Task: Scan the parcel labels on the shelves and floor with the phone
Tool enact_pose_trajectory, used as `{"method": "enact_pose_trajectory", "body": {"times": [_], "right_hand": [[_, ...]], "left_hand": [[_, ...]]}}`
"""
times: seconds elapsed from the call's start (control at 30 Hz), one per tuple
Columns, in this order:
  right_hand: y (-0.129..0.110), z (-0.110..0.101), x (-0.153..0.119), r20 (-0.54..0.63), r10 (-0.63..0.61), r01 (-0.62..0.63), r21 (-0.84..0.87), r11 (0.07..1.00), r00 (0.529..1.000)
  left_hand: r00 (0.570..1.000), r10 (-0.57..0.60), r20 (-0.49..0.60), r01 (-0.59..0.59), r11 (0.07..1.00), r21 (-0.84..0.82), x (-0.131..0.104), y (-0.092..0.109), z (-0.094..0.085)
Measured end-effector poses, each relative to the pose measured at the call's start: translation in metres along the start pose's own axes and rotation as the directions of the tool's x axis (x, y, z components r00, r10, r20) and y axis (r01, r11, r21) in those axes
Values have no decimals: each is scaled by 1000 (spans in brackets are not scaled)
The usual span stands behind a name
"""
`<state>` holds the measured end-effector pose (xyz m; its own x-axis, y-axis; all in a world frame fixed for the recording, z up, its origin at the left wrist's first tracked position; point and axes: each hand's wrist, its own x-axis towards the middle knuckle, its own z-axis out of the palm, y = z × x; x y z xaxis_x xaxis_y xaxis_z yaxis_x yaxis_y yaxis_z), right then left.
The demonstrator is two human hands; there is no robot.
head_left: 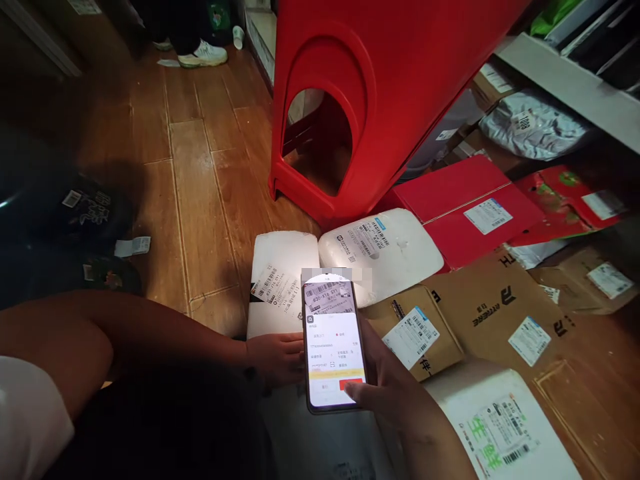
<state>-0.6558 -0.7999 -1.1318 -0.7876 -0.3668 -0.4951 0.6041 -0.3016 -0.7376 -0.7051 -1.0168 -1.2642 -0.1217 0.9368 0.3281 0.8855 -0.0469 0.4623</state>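
A smartphone (333,363) with a lit screen is gripped in my right hand (383,380), whose thumb lies over a red button low on the screen. The top of its screen shows a magnified shipping label. To its left, my left hand (275,357) rests with fingers stretched out at the lower end of a white foam box (285,257); its fingertips pass behind the phone. This box carries a printed label (277,290) and a dark strip. A second white foam box (400,250), also labelled, lies just beyond the phone, lit by a bright spot.
A tall red plastic stool (320,53) stands ahead. Labelled cardboard boxes (480,313), a red box (470,200) and another white box (510,427) crowd the right, below a shelf (575,87). Dark bags (95,207) lie left. A person's white shoe (205,55) is at the back.
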Motion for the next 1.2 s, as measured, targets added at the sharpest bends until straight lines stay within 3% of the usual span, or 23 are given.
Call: {"method": "enact_pose_trajectory", "body": {"times": [0.13,0.27,0.47,0.57,0.73,0.9,1.2], "right_hand": [[10,-8,-9,-78,-26,28,27,999,997],[13,-11,-26,-203,7,13,99,995,979],[18,-18,-49,-317,44,0,137,991,947],[24,-24,-54,-332,46,-9,113,994,942],[29,-27,-54,-314,76,-30,146,989,946],[24,-21,-52,-316,70,-18,163,987,946],[20,-13,-52,-369,72,-2,185,983,927]], "left_hand": [[988,129,-90,-120,987,103,1,0,-7],[986,146,-80,-124,965,229,2,-1,-12],[987,157,26,-158,963,219,0,-1,-15],[988,153,32,-156,962,223,1,0,-14],[986,148,-74,-127,963,236,1,0,-12],[990,139,19,-140,968,210,-1,0,-11],[988,150,-28,-139,960,243,-2,-1,-8]]}}
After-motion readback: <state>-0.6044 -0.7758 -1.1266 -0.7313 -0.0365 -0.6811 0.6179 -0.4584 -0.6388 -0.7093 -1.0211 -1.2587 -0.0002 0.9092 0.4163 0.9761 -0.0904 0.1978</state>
